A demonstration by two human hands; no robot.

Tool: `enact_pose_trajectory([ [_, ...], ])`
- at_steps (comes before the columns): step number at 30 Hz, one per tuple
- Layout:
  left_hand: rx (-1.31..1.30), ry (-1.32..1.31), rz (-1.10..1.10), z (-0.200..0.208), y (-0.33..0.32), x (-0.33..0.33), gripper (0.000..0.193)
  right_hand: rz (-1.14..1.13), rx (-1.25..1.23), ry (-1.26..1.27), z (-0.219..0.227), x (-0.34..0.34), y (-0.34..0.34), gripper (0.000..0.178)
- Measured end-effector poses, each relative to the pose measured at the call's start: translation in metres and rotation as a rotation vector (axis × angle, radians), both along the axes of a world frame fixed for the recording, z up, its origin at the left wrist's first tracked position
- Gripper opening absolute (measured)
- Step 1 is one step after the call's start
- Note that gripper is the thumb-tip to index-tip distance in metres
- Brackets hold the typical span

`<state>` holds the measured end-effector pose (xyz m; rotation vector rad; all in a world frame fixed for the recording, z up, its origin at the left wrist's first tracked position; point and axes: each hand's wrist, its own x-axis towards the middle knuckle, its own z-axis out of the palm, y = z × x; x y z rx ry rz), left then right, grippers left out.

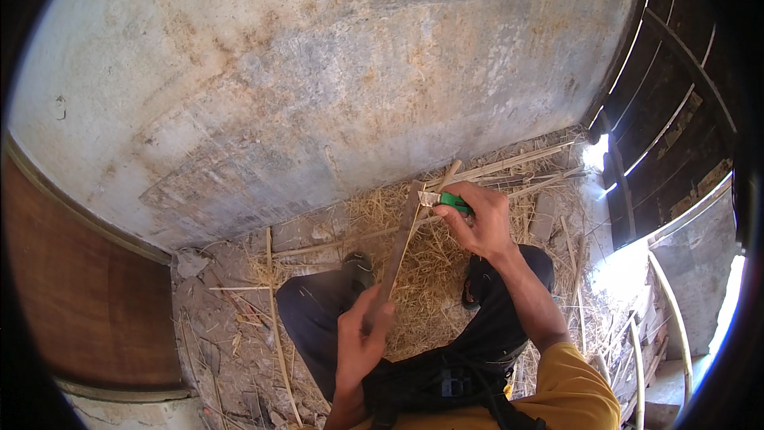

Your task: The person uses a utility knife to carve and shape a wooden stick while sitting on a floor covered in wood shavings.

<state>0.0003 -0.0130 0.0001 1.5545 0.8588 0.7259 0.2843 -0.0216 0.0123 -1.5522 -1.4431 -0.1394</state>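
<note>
My left hand (364, 342) is closed around the lower end of a long, narrow brown strip (395, 253), which looks like wood or bamboo. The strip tilts up and slightly right, with a pale edge along its right side. In my right hand (483, 219) is a green-handled cutter (455, 203), gripped between thumb and fingers. Its flat metal blade (429, 198) points left and meets or overlaps the strip near the upper end; exact contact is hard to tell. Both hands are above my bent knees.
A stained plaster wall (342, 72) rises ahead. Straw shavings (422, 287) cover the ground between my feet, with long thin poles (517, 161) along the wall. At left is a brown wooden panel (87, 287); at right, dark slatted boards (668, 103) and leaning sticks (672, 310).
</note>
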Motion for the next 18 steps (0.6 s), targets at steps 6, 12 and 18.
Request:
enact_pose_trajectory([
  [6,-0.001,0.027,-0.001,0.0064,-0.0010,0.0000,0.033,-0.015,-0.005,0.007,-0.0002,-0.0005,0.0000,0.030],
  [12,0.002,0.017,0.009,0.0044,-0.0019,0.0002,0.033,-0.030,-0.019,-0.009,0.0002,-0.0013,-0.0001,0.031],
  [18,0.002,0.020,0.030,0.0054,-0.0038,0.0015,0.031,0.099,-0.037,0.080,-0.0063,0.0028,0.0001,0.034],
])
